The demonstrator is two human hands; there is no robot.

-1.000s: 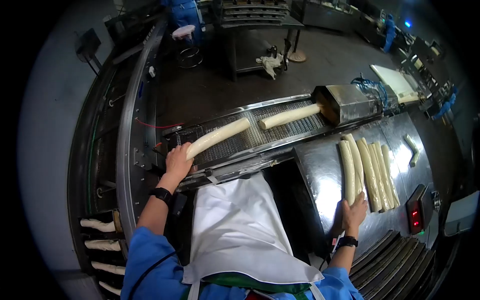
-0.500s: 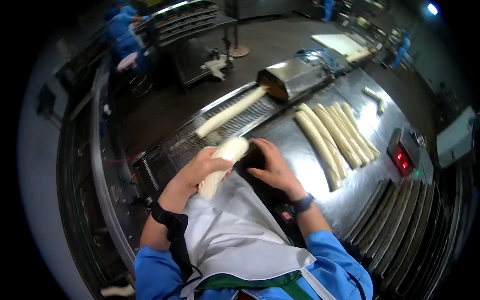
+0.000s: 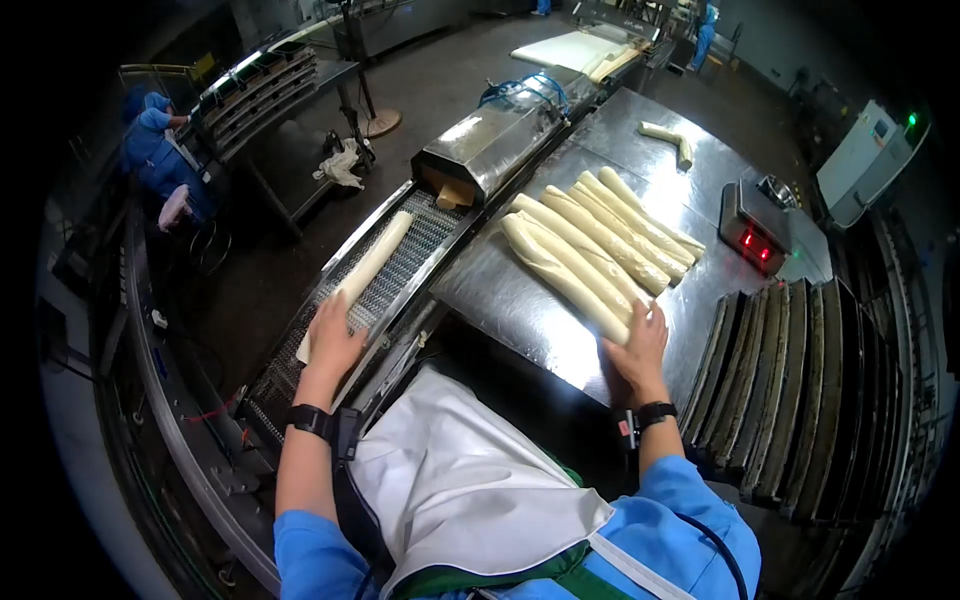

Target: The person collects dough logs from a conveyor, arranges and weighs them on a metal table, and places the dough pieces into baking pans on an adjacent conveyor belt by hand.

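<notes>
My left hand (image 3: 336, 342) is over the near part of a long pale dough roll (image 3: 372, 262) lying on the mesh conveyor belt (image 3: 425, 237). Its fingers curve around the roll, and they partly hide it. On the steel table, my right hand (image 3: 641, 347) touches the near end of the closest dough roll (image 3: 560, 272), thumb and fingers apart. Several more dough rolls (image 3: 640, 212) lie side by side beyond that one, slanting across the table.
A metal hood (image 3: 490, 140) covers the belt's far part. A scale (image 3: 755, 228) with red digits stands at the table's right, near a small bent dough piece (image 3: 670, 140). Stacked long trays (image 3: 770, 380) are at right. A co-worker (image 3: 160, 150) in blue stands far left.
The thick dough piece in my left hand is no longer there; that hand has moved to the roll on the belt. My right hand has moved right to the table's rolls. The view has shifted.
</notes>
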